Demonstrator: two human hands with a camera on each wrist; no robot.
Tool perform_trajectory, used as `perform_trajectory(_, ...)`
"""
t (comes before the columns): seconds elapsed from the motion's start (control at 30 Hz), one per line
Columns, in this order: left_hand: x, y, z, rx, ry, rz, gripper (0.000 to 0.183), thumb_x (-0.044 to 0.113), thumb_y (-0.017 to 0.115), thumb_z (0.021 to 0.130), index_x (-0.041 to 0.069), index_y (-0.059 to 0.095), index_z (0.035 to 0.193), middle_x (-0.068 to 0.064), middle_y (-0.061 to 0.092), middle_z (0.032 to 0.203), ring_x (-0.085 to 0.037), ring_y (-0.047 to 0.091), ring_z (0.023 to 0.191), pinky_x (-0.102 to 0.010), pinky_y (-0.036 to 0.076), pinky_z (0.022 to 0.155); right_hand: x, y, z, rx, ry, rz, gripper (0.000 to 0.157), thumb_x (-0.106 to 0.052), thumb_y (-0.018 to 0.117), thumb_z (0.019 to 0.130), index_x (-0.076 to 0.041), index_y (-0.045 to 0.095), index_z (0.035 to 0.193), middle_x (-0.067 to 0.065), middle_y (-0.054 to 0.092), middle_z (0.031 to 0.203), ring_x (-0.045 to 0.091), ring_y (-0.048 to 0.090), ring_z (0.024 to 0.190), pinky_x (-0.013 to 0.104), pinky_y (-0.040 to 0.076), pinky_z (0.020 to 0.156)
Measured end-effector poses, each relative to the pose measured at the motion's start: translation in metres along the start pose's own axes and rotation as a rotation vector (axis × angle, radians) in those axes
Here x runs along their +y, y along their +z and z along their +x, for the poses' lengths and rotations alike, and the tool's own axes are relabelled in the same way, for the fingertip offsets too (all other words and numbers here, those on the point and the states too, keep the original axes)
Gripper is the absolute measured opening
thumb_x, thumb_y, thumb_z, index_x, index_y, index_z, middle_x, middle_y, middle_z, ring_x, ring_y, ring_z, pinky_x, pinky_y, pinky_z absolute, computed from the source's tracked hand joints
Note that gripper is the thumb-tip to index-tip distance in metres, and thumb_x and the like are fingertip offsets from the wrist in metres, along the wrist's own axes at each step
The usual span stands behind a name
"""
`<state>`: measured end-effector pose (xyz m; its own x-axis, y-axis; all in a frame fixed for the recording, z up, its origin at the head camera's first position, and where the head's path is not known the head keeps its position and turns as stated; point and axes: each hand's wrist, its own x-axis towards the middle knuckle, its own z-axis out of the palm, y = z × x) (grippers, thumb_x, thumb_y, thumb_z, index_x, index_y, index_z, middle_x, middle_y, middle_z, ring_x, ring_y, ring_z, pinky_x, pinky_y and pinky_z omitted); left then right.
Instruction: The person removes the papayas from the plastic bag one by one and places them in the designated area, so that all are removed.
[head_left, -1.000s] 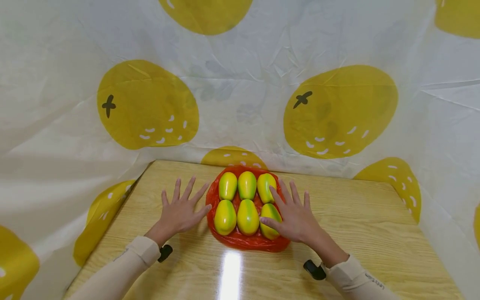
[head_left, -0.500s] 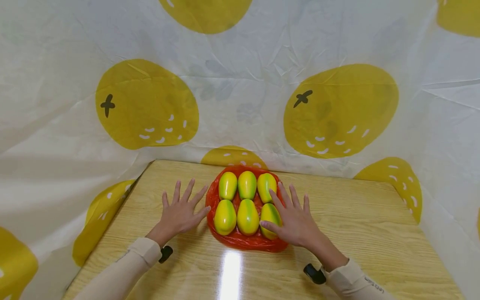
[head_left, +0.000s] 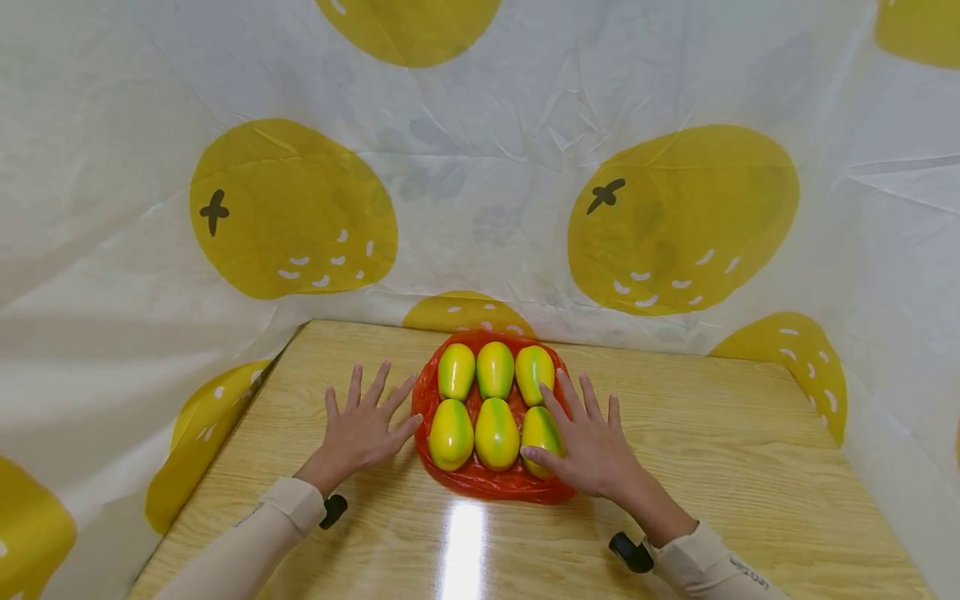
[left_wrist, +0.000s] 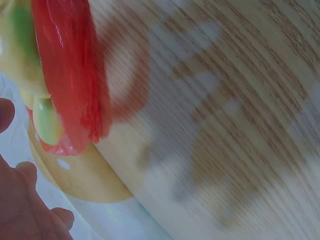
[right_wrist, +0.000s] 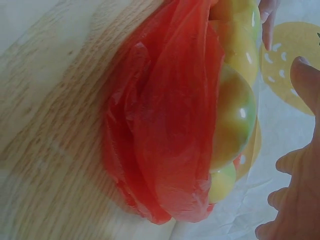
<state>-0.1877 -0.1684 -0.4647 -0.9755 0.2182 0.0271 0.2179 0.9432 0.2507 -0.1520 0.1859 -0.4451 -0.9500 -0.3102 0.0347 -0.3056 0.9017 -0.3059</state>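
Observation:
Several yellow-green mangoes (head_left: 496,433) lie in two rows on a red plastic bag (head_left: 480,485), whose crumpled rim rises around them. My left hand (head_left: 362,435) hovers at the bag's left side, fingers spread and straight, thumb tip near the rim. On the other side my right hand (head_left: 596,454) is spread too, its thumb and index finger overlapping the right-hand mangoes in the head view. Neither hand grips anything. In the right wrist view the bag's folded side (right_wrist: 170,110) stands beside the fruit, with the right hand (right_wrist: 302,185) apart from it.
The bag rests on a wood-grain table (head_left: 720,483) near its back edge. Behind and at both sides hangs a white cloth (head_left: 480,200) printed with large yellow fruit. Black devices (head_left: 632,552) sit at both wrists. A light reflection shines on the tabletop in front.
Both hands have sunk very slightly toward the person, fingers still spread. The mangoes and the bag have stayed in place.

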Motion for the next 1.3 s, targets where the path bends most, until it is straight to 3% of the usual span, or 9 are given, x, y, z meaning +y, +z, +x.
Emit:
perform_trajectory(0.67,0.002,0.009,0.001,-0.052,-0.001,0.011,0.070,0.064,0.044,0.102,0.038,0.027,0.164,-0.011,0.010,0.177,-0.054,-0.001,0.159,-0.082,0.005,0.118,0.005,0.014,-0.002,-0.018,0.005,0.030,0.099,-0.074,0.055,0.091,-0.019,0.025,0.167,0.013,0.009,0.177,0.046,-0.001,0.162,0.081,-0.001,0.118)
perform_trajectory(0.9,0.003,0.013,0.002,-0.106,-0.017,-0.027,0.070,0.062,0.043,0.103,0.037,0.023,0.165,-0.015,0.006,0.176,-0.055,-0.005,0.159,-0.078,0.004,0.122,0.004,0.018,-0.003,-0.029,0.005,0.026,0.097,-0.074,0.055,0.092,-0.020,0.024,0.167,0.012,0.007,0.177,0.045,-0.002,0.162,0.080,-0.002,0.119)
perform_trajectory(1.3,0.001,0.021,0.005,-0.132,-0.044,-0.132,0.071,0.059,0.046,0.103,0.034,0.024,0.166,-0.022,0.008,0.175,-0.059,-0.006,0.157,-0.076,0.007,0.123,0.003,0.023,-0.004,-0.021,-0.001,0.042,0.094,-0.067,0.060,0.093,-0.018,0.027,0.166,0.012,0.008,0.177,0.045,-0.002,0.162,0.080,-0.003,0.119)
